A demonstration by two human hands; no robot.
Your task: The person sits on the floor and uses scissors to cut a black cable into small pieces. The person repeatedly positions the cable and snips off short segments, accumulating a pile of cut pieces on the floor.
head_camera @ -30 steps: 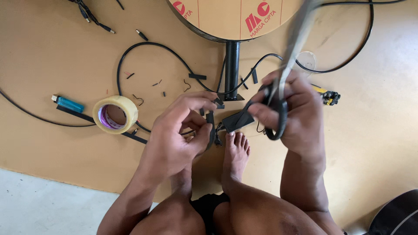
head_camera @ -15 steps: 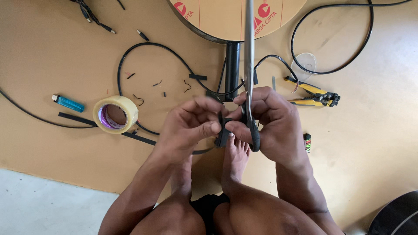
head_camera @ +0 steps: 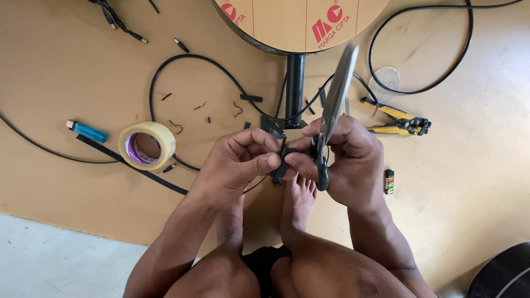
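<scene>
**Scissors swung off vertical; short black piece pinched between both hands**

Tilted now toward the upper right, the scissors (head_camera: 335, 105) stood nearly upright half a second ago; their blades rise over the round board (head_camera: 298, 22), and the dark handle loop sits in the right hand (head_camera: 345, 157). The short black piece (head_camera: 280, 164) lies between the two hands, its long axis running roughly up and down, above the feet. Left hand (head_camera: 243, 163): thumb and forefinger pressed together on the piece's left side. Right-hand fingers close on its other side while also curled about the scissors. Both hands touch it; neither is nearer. Outward on the floor: black cable (head_camera: 182, 60), tape roll (head_camera: 147, 145), blue lighter (head_camera: 87, 131), yellow wire stripper (head_camera: 397, 118).
</scene>
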